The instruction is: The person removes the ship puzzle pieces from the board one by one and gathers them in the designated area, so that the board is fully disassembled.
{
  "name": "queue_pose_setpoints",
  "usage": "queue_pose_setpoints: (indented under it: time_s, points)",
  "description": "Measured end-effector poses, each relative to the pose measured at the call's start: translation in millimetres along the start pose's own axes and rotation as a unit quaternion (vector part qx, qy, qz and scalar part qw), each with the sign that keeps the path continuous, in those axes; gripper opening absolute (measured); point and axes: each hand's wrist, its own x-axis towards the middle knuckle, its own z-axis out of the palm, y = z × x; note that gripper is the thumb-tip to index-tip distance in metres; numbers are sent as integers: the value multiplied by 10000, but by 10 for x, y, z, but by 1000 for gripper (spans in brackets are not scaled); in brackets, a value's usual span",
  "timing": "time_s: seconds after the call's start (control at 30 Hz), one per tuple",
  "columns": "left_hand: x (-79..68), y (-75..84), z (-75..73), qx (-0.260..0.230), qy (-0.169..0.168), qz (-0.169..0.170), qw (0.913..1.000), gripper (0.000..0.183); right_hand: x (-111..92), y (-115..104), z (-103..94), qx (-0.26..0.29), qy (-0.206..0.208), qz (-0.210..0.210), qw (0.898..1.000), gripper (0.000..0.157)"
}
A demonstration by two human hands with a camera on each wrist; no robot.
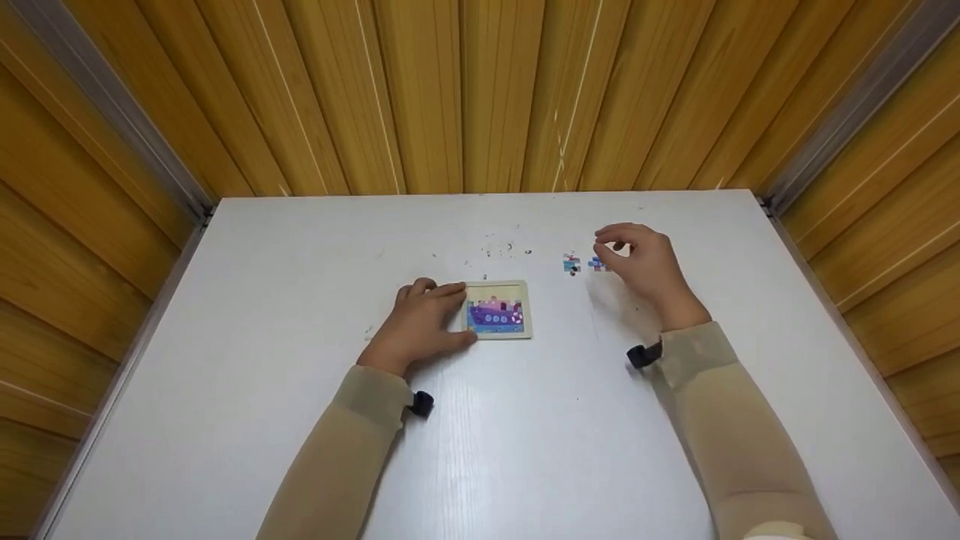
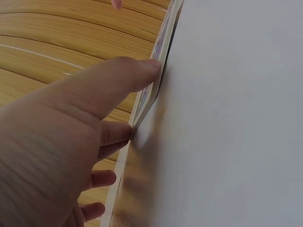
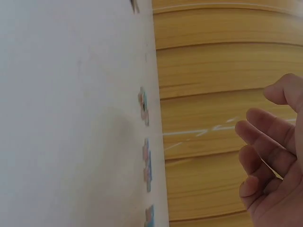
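A small jigsaw puzzle tray [image 1: 527, 311] with a pale frame lies mid-table. Inside it is a picture of a purple and pink ship, with a bare pale strip along its far side. My left hand [image 1: 424, 322] grips the tray by its left side, thumb [image 2: 147, 68] at the near corner and forefinger at the far one. To the right, my right hand [image 1: 646, 262] hovers over loose jigsaw pieces, its fingers loosely bent with nothing between them. One piece [image 1: 571, 264] lies left of that hand; another piece [image 1: 598, 264] sits partly behind its thumb.
The white table [image 1: 495, 450] reaches back to a wood-patterned wall [image 1: 465, 97]. Small dark specks [image 1: 499, 249] are scattered beyond the tray. In the right wrist view, several loose pieces [image 3: 147, 165] lie in a row near the table's far edge.
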Motion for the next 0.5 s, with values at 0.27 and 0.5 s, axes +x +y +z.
queue_pose_setpoints:
  time_s: [0.27,0.5]
  points:
    - [23,7,-17,192,55,57,9998,85,93,-464,201,326,-116,-327,9989,23]
    - [33,31,-19,273,29,10,9996,87,101,-696,361,539,-172,-563,9968,24]
